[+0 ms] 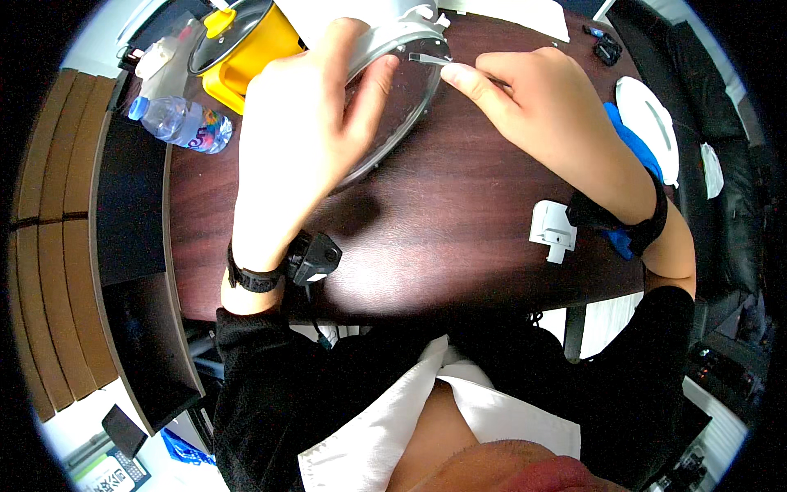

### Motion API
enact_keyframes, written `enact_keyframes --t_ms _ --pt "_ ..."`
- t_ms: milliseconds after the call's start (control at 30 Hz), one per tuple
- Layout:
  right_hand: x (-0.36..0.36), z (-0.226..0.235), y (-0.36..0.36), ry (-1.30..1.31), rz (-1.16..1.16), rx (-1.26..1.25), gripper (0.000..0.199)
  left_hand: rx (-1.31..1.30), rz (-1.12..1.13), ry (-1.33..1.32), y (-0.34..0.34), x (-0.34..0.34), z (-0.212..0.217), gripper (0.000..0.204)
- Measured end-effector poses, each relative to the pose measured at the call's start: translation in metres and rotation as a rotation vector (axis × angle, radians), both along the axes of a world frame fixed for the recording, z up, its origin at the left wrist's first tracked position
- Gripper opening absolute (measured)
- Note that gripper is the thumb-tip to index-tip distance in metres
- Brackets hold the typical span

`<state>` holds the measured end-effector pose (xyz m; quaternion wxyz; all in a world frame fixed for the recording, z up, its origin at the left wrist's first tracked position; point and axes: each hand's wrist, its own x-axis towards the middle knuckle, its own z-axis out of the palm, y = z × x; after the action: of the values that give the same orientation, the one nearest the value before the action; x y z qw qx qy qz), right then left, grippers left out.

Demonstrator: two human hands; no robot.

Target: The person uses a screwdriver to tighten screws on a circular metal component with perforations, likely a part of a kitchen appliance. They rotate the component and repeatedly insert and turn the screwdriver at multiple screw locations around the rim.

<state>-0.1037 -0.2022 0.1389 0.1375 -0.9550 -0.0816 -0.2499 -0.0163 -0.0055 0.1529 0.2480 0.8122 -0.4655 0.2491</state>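
My left hand (pixel 316 98) is closed on the white-edged rim of a clear round cover (pixel 403 123), with the thumb on the near side. The cover is tilted over the table, next to a larger white body (pixel 328 11) at the far edge of the view. In a pinch of thumb and fingers, my right hand (pixel 525 90) holds a small, thin tool with a flat silvery tip (pixel 428 58). That tip points left, close to the cover's rim and my left thumb. The exact kind of tool cannot be made out.
At the far left stand a yellow pot (pixel 250 53) with a dark lid and a lying water bottle (pixel 182 125). A white bracket-like part (pixel 554 230) lies on the dark wooden table (pixel 443 221) near my right wrist. Further right are a white oval piece (pixel 648 123) and blue cloth (pixel 635 148).
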Motion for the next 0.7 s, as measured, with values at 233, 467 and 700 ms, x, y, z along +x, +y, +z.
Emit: enact_keyframes --t_ms 233,467,700 --pt "-0.003 0.011 0.005 0.014 -0.057 -0.128 0.045 0.006 0.0 0.026 -0.001 -0.003 0.0 0.021" --pt "-0.004 0.012 0.007 0.02 -0.074 -0.163 0.044 -0.006 -0.015 0.02 -0.001 -0.002 0.0 0.021" --pt "-0.007 0.017 0.008 -0.075 -0.09 -0.255 0.044 0.011 -0.016 0.017 0.0 -0.003 0.0 0.022"
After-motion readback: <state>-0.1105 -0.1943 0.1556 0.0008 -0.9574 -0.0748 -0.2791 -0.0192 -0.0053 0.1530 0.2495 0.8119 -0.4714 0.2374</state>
